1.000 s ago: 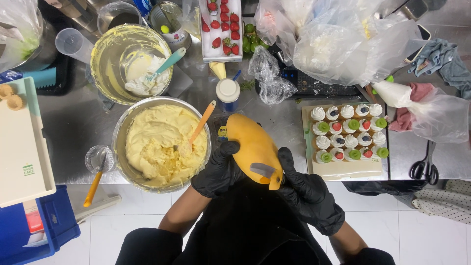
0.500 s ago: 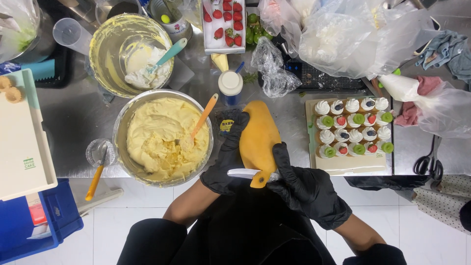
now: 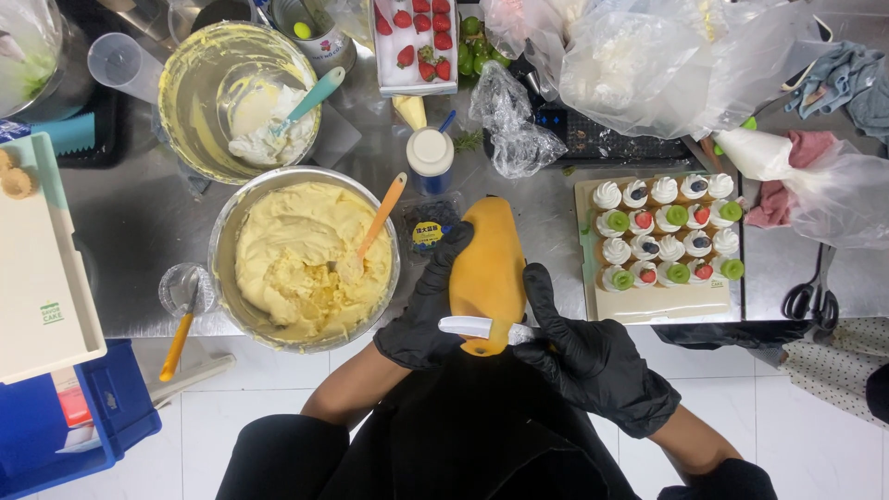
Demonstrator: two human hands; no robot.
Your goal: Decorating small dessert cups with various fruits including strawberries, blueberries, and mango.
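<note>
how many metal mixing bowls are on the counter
2. A large metal bowl of yellow cream with an orange spatula sits left of the mango. A second bowl, smeared yellow and holding a teal spatula, stands behind it. Others may be hidden under the plastic bags.

**Where things lie**

The mango point(image 3: 485, 268) stands at the table's point(image 3: 130, 241) near edge, between the left hand point(image 3: 428, 310) and the right hand point(image 3: 583, 356). The knife point(image 3: 477, 327) lies across its near end, in the right hand. Left of the mango sits the bowl point(image 3: 227, 268) with a spatula point(image 3: 381, 215) in it; behind that, a second bowl point(image 3: 181, 102). Right of the mango is the tray point(image 3: 639, 304) of tarts point(image 3: 667, 231). A bottle point(image 3: 431, 156) stands behind the mango, strawberries point(image 3: 419, 37) farther back. Scissors point(image 3: 813, 287) lie right of the tray.
</note>
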